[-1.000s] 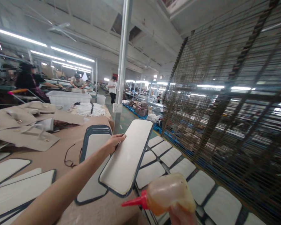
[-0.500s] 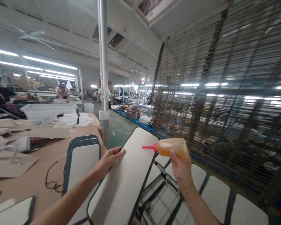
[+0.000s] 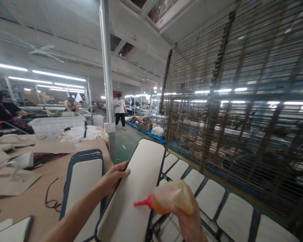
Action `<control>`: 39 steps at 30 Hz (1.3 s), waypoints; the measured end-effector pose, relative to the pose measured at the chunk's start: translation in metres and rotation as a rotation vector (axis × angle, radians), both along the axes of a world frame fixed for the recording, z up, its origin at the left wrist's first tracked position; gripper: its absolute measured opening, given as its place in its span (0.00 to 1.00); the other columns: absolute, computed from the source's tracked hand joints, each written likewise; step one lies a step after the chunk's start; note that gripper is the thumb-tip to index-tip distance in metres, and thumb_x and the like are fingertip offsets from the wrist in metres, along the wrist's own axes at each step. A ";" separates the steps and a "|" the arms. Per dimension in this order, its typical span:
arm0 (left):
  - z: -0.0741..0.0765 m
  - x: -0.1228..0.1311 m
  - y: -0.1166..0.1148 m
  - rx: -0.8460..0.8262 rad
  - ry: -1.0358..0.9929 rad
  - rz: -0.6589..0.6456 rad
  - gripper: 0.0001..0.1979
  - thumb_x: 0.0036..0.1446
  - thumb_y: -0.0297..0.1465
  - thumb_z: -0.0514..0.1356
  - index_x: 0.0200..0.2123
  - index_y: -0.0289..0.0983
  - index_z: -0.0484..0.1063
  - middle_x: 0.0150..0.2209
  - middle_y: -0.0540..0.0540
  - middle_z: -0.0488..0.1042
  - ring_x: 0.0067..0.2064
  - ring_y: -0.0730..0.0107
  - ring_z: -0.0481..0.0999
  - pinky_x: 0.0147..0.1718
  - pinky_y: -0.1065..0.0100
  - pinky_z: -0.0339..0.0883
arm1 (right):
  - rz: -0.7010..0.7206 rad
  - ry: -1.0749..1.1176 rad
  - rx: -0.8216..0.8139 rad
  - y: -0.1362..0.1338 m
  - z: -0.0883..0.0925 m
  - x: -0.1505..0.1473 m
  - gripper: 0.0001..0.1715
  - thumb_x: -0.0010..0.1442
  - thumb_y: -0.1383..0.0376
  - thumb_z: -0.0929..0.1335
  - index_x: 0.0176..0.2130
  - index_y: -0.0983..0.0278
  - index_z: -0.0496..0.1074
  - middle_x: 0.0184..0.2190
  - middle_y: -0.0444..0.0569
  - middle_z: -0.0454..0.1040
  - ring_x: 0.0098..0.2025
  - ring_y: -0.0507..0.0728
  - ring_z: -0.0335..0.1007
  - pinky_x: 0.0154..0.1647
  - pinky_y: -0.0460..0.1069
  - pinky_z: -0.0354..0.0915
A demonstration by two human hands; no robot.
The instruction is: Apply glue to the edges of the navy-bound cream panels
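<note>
My left hand (image 3: 118, 174) grips the left edge of a long cream panel (image 3: 143, 168) with rounded corners and a dark border, thumb on its face. The panel is tilted up in front of me. In my right hand (image 3: 189, 215) is a squeeze glue bottle (image 3: 173, 196) holding amber liquid, its red nozzle (image 3: 142, 202) pointing left over the lower part of the panel. I cannot tell whether the tip touches the surface. Left of the panel, a stack of similar dark-edged panels (image 3: 84, 188) lies on the brown table (image 3: 44, 174).
Dark-edged cream panels (image 3: 209, 198) lie in a row on the right, near a tall wire rack (image 3: 217, 111). Eyeglasses (image 3: 53, 203) and beige bag pieces (image 3: 12, 176) rest on the table. A metal post (image 3: 107, 84) stands ahead; a person (image 3: 120, 109) is in the aisle beyond.
My right hand has brought the bottle down and left, from the panel's upper part to its lower part. The left hand keeps its grip. A person has come out from behind the post.
</note>
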State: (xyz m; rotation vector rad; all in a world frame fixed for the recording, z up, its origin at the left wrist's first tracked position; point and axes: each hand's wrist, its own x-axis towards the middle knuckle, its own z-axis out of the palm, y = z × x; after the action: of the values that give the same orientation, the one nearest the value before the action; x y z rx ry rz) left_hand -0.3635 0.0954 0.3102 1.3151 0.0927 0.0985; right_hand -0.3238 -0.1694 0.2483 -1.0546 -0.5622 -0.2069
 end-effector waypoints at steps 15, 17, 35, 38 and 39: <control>0.018 -0.006 -0.014 0.043 -0.019 -0.045 0.29 0.39 0.33 0.70 0.48 0.35 0.74 0.37 0.44 0.78 0.30 0.68 0.75 0.28 0.73 0.66 | -0.022 -0.096 -0.036 -0.006 0.023 0.020 0.33 0.42 0.63 0.77 0.48 0.62 0.68 0.41 0.50 0.73 0.41 0.61 0.70 0.41 0.54 0.69; 0.021 -0.011 -0.010 0.057 -0.012 -0.072 0.29 0.40 0.33 0.70 0.49 0.36 0.73 0.37 0.44 0.78 0.31 0.66 0.76 0.29 0.73 0.66 | -0.145 -0.097 0.126 -0.003 0.045 0.030 0.27 0.44 0.63 0.76 0.44 0.63 0.70 0.40 0.49 0.73 0.41 0.59 0.70 0.44 0.53 0.68; 0.008 -0.043 0.060 0.044 -0.022 -0.123 0.33 0.43 0.32 0.69 0.55 0.40 0.69 0.45 0.45 0.76 0.45 0.58 0.74 0.39 0.70 0.67 | -0.220 0.033 0.160 0.061 0.038 -0.019 0.34 0.36 0.63 0.79 0.45 0.59 0.72 0.38 0.47 0.74 0.38 0.60 0.72 0.40 0.52 0.70; 0.001 -0.040 0.077 0.051 -0.020 -0.091 0.31 0.44 0.33 0.68 0.54 0.41 0.70 0.45 0.46 0.76 0.46 0.59 0.74 0.40 0.71 0.67 | 0.034 0.164 0.162 0.068 0.012 -0.052 0.31 0.32 0.61 0.80 0.39 0.56 0.76 0.31 0.45 0.75 0.31 0.59 0.72 0.31 0.49 0.71; -0.001 -0.040 0.083 0.060 -0.024 -0.106 0.30 0.45 0.33 0.67 0.54 0.42 0.70 0.45 0.46 0.76 0.47 0.58 0.74 0.41 0.71 0.67 | 0.049 0.182 0.208 0.066 0.009 -0.060 0.32 0.31 0.59 0.79 0.40 0.56 0.76 0.31 0.47 0.76 0.29 0.58 0.72 0.29 0.48 0.70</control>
State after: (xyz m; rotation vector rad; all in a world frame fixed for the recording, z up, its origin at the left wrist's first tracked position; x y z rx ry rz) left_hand -0.4036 0.1788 0.3093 1.3760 -0.0003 0.0271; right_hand -0.3836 -0.1033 0.2575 -0.8466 -0.3925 -0.1220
